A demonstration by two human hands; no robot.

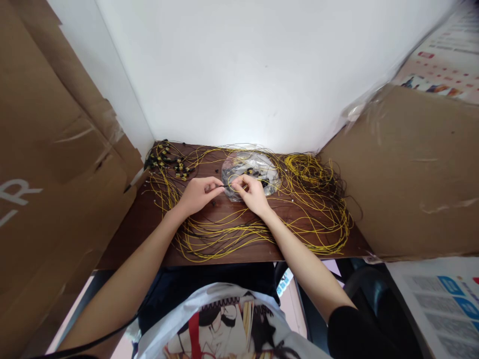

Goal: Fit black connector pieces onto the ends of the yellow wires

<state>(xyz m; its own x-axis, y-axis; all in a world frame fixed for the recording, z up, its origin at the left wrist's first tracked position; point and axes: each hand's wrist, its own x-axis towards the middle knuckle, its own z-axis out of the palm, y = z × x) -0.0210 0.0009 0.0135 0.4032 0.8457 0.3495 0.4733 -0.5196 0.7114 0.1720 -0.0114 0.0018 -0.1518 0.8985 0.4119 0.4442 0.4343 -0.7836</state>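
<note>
Above the middle of the brown table, my left hand (pixel 202 193) pinches a thin black wire. Close by on its right, my right hand (pixel 251 193) has thumb and forefinger pressed together on a thin yellow wire that loops up between the hands. Under and behind my right hand lies a clear plastic bag (pixel 271 172) with small black and yellow connectors in it. Long yellow and black wires (pixel 224 239) run across the table in front of both hands. Whether the two wire ends touch is too small to tell.
The brown table (pixel 130 239) holds a pile of black and yellow connectors (pixel 164 157) at the back left and a tangled yellow wire bundle (pixel 309 172) at the back right. Cardboard walls (pixel 407 174) stand at both sides, with a white panel (pixel 243 75) behind.
</note>
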